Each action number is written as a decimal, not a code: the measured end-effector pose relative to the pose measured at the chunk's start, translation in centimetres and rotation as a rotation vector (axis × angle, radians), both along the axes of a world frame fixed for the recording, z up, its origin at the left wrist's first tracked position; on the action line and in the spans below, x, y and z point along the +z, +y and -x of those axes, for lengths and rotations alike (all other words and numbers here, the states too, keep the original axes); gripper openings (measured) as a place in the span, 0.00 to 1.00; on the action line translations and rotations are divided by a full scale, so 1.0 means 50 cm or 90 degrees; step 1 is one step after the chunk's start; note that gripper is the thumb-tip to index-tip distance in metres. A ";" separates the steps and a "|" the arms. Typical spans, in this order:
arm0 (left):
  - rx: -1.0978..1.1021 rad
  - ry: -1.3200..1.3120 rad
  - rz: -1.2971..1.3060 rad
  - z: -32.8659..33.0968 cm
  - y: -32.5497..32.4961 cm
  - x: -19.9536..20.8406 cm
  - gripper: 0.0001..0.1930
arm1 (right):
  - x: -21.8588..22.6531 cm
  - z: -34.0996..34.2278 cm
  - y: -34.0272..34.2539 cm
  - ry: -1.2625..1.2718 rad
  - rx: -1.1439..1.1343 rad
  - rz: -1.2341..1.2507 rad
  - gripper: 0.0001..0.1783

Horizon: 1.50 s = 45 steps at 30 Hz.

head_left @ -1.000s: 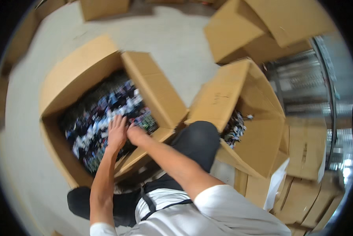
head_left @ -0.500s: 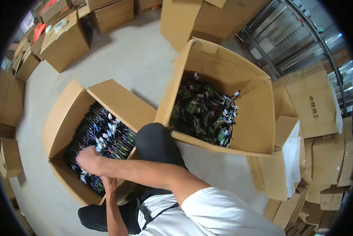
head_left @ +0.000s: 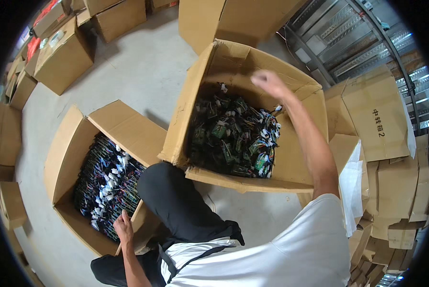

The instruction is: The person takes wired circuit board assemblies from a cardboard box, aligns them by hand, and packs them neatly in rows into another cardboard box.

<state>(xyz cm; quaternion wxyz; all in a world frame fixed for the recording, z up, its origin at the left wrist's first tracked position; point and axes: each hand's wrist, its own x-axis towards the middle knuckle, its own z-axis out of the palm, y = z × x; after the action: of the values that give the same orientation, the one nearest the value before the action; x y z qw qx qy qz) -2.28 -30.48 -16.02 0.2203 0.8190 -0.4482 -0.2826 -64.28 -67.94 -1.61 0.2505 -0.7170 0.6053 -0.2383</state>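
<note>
Open carton; tangled green wired boards.

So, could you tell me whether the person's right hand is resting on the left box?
No, the right hand is raised over the right box, apart from the left box.

Single head-worn fisheye view, looking steeply down from above person's own torso and raised dark-trousered knee. Upright, unmirrored; straight edges bow toward black circular rim. Near field: two open brown cardboard boxes, left box, right box, on grey concrete floor. Far field at rim: stacked cartons, metal shelving. No second view.
</note>
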 end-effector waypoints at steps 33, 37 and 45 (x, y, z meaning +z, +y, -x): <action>0.095 -0.040 -0.038 0.003 0.000 0.029 0.26 | -0.530 0.163 0.272 0.220 -0.116 -0.287 0.52; 0.078 -0.044 -0.023 0.005 -0.004 0.014 0.26 | -0.531 0.206 0.230 0.222 -0.075 -0.387 0.44; 0.115 -0.040 -0.015 -0.024 0.024 0.003 0.25 | -0.474 0.135 0.238 0.136 -0.064 -0.448 0.25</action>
<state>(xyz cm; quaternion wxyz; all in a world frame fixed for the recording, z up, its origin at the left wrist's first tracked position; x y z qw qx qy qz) -1.07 -29.29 -15.89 0.2210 0.8670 -0.3756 -0.2415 -71.05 -56.07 -25.31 0.4050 -0.5773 0.7074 0.0483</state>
